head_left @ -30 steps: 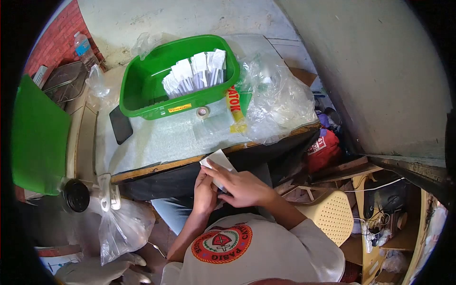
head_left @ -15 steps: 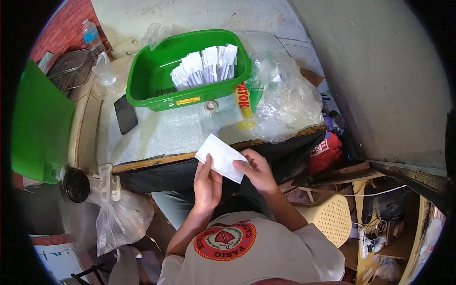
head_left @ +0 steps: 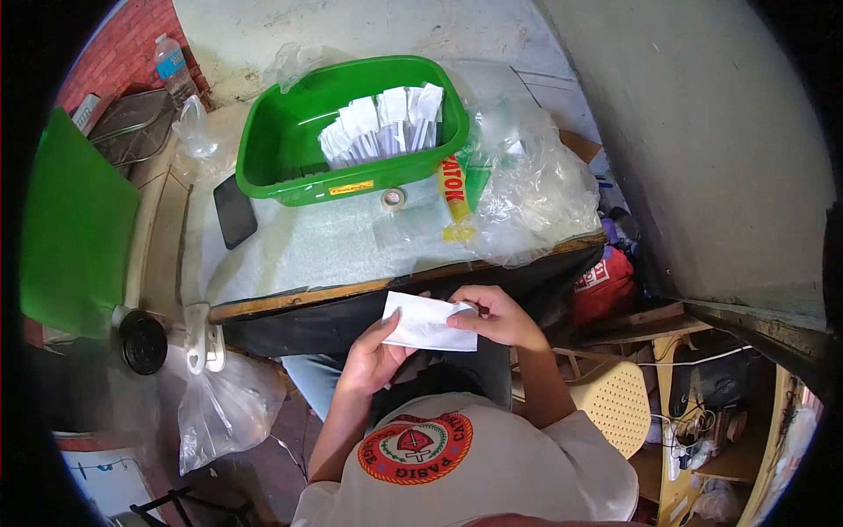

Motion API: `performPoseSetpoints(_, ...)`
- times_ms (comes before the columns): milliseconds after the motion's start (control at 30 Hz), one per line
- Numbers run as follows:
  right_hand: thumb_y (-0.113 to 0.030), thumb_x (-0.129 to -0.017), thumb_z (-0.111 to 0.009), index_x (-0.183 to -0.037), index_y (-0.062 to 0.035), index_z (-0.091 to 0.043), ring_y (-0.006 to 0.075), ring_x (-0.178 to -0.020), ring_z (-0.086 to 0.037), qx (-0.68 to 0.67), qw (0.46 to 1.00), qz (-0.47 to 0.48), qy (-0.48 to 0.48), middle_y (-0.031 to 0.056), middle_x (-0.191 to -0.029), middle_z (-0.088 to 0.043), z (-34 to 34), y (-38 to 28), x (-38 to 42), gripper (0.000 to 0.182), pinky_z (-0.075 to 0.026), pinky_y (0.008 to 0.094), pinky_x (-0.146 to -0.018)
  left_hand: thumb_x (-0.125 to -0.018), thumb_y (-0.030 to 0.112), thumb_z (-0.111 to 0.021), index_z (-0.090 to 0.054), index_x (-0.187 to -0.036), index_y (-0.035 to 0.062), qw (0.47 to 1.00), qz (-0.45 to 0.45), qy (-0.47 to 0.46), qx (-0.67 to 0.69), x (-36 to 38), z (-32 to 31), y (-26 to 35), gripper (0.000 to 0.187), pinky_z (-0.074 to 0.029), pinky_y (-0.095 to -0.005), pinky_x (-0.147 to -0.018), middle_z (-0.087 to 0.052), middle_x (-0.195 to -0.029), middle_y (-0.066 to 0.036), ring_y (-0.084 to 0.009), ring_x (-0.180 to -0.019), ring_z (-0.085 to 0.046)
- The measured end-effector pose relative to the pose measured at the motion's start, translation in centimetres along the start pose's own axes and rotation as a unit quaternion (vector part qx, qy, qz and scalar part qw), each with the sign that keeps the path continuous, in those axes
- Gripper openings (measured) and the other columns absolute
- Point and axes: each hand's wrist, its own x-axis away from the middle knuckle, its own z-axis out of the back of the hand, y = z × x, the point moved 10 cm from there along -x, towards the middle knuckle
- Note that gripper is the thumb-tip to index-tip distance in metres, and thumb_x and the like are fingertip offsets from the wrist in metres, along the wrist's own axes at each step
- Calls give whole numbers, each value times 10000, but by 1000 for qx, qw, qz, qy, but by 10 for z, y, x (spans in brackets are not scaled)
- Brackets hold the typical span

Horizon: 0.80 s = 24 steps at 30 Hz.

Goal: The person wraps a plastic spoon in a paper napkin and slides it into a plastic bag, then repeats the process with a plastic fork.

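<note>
Holding a white paper packet (head_left: 425,321) between both hands, the person sits close to the near edge of the bench (head_left: 299,250), and the packet is in the air just in front of that edge, above the lap, not touching the bench. The left hand (head_left: 371,358) supports the packet from below at its left end, with the fingers closed around the lower side and the thumb on top. The right hand (head_left: 493,318) pinches the right end of the packet, its fingers narrow and pressed on the paper. The packet lies nearly flat, a little tilted.

On the bench, toward the far edge, stands a green plastic basin (head_left: 272,154), and inside it a row of similar white packets (head_left: 382,123) stands upright. Just in front of the basin lies a small roll of clear tape (head_left: 392,198). A dark phone (head_left: 235,211) lies near the left edge of the bench. At the right side, a heap of clear plastic bags (head_left: 536,189) covers the corner, and a yellow strip with red letters (head_left: 454,195) lies between the basin and the heap. A plastic bottle (head_left: 174,70) stands beyond the far left corner, by the brick wall.
</note>
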Motion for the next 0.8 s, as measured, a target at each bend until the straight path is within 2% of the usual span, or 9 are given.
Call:
performPoseSetpoints(200, -144, -849, -729, -999, -11, -634, 28, -696, -488, 51, 998, 13, -34, -21, -773, -579, -2, 2, -2, 222, -394, 211, -585, -1000, 284, -484, -376, -1425, -40, 992, 46, -16, -120, 1, 3, -5, 546, -419, -359, -1025, -562, -1306, -154, -223, -1196, -553)
performPoseSetpoints(400, -121, -865, -720, -1013, -15, -634, 20, -727, -504, 96, 993, -12, -63, -28, -809, -597, -3, 8, -3, 201, -402, 196, -610, -999, 297, -486, -399, -1418, -34, 993, 54, 9, -108, 5, 11, -8, 541, -432, -339, -998, -567, -1305, -153, -217, -1176, -566)
performPoseSetpoints(467, -92, -875, -701, -1010, -15, -637, 32, -724, -549, 33, 999, -27, -25, -13, -817, -615, 2, 13, -2, 169, -442, 200, -624, -1000, 299, -485, -401, -1416, -36, 993, 51, 16, -109, 8, 15, -8, 541, -432, -340, -999, -565, -1309, -154, -218, -1177, -566)
performPoseSetpoints(533, -68, -880, -684, -1012, -12, -641, 53, -711, -595, 53, 998, -21, 33, 2, -835, -638, 19, 3, 3, 150, -475, 212, -621, -1003, 280, -469, -410, -1393, -66, 994, 29, 48, -97, 10, 26, -3, 525, -417, -354, -1034, -559, -1316, -165, -236, -1216, -547)
performPoseSetpoints(600, -101, -867, -687, -962, -45, -673, 77, -644, -581, 194, 960, 51, 196, 28, -816, -661, 66, -16, 9, 112, -471, 239, -587, -1001, 278, -474, -424, -1385, -62, 993, 18, 62, -102, 14, 28, 2, 516, -425, -350, -1024, -565, -1311, -160, -234, -1201, -558)
performPoseSetpoints(667, -96, -842, -685, -931, -40, -684, 176, -730, -635, 302, 885, 42, 350, 87, -858, -673, 104, -55, 21, 106, -505, 302, -663, -999, 277, -479, -438, -1377, -58, 991, 6, 77, -106, 18, 33, 8, 507, -434, -347, -1014, -570, -1305, -155, -231, -1186, -568)
performPoseSetpoints(700, -96, -842, -685, -931, -40, -684, 176, -730, -635, 304, 884, 41, 353, 87, -858, -673, 119, -56, 16, 106, -505, 302, -663, -996, 277, -485, -453, -1369, -52, 989, -1, 93, -119, 20, 39, 11, 497, -445, -345, -1001, -579, -1294, -151, -230, -1167, -581)
performPoseSetpoints(767, -85, -820, -668, -984, -46, -676, 301, -895, -636, 521, 787, 172, 282, 136, -965, -661, 116, -78, -3, 169, -509, 376, -772, -990, 274, -503, -487, -1347, -38, 984, -18, 119, -128, 25, 47, 15, 475, -475, -341, -964, -604, -1262, -143, -226, -1121, -610)
performPoseSetpoints(800, -85, -820, -668, -984, -46, -676, 301, -895, -636, 522, 786, 171, 283, 136, -965, -661, 127, -79, -13, 169, -509, 376, -772, -990, 274, -503, -487, -1347, -38, 985, -17, 118, -129, 26, 47, 15, 475, -475, -341, -964, -604, -1262, -143, -226, -1121, -610)
